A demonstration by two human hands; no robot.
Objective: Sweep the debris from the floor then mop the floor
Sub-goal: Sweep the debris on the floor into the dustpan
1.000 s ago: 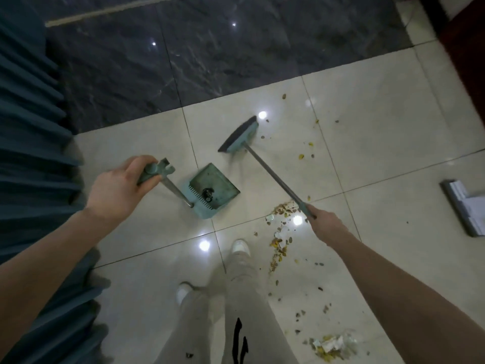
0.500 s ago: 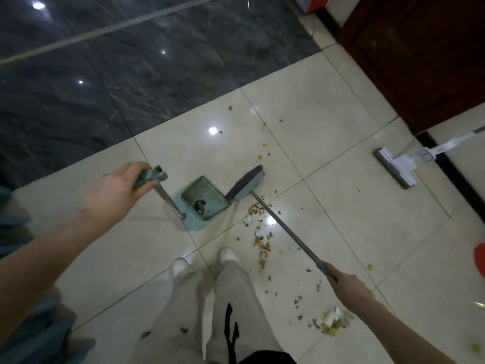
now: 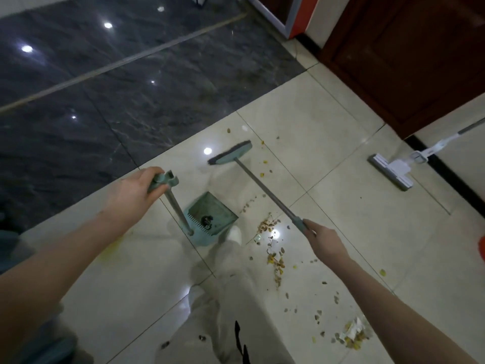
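Observation:
My left hand (image 3: pixel 132 194) grips the top of the teal dustpan's upright handle. The dustpan (image 3: pixel 211 219) rests on the cream tile, with a dark clump inside it. My right hand (image 3: pixel 326 241) holds the grey handle of the teal broom. The broom head (image 3: pixel 231 153) sits on the floor beyond the dustpan. Yellow and brown debris (image 3: pixel 271 231) lies scattered between dustpan and right hand, trailing down to a pile with paper scraps (image 3: pixel 351 334). A white flat mop (image 3: pixel 391 170) lies on the floor at the right.
My legs in light trousers and a white shoe (image 3: pixel 235 235) stand just behind the dustpan. Dark marble floor (image 3: pixel 118 82) fills the upper left. A dark wooden door (image 3: pixel 409 56) is at the upper right, and something orange (image 3: pixel 481 249) shows at the right edge.
The broom head has moved away from the dustpan's mouth to the floor farther out. The view has swung right, so the mop and door show more fully.

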